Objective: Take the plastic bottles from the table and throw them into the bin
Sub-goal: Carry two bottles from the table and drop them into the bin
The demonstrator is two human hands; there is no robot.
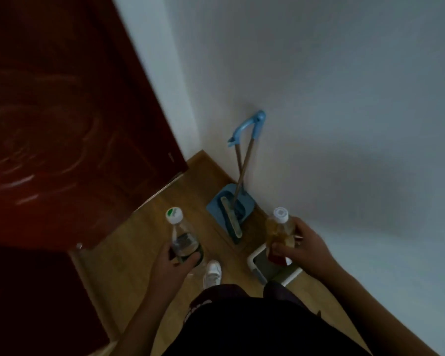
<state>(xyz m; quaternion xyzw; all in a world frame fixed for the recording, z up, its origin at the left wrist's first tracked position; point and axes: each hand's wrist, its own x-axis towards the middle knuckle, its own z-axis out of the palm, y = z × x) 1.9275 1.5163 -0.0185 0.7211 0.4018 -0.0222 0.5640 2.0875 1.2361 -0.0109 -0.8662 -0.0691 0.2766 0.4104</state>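
Note:
My left hand point(176, 264) grips a clear plastic bottle point(181, 233) with a white and green cap, held upright over the wooden floor. My right hand point(302, 246) holds a second plastic bottle point(280, 231) with amber liquid, a white cap and a red base. That bottle hangs just above a white-rimmed bin point(257, 265) standing on the floor against the wall. The bin's opening is partly hidden by my right hand and the bottle.
A blue dustpan with a broom point(233, 205) leans in the corner behind the bin. A dark red wooden door point(62, 124) fills the left side. A white wall point(344, 98) runs along the right. My white shoe point(212, 273) is on the floor between my hands.

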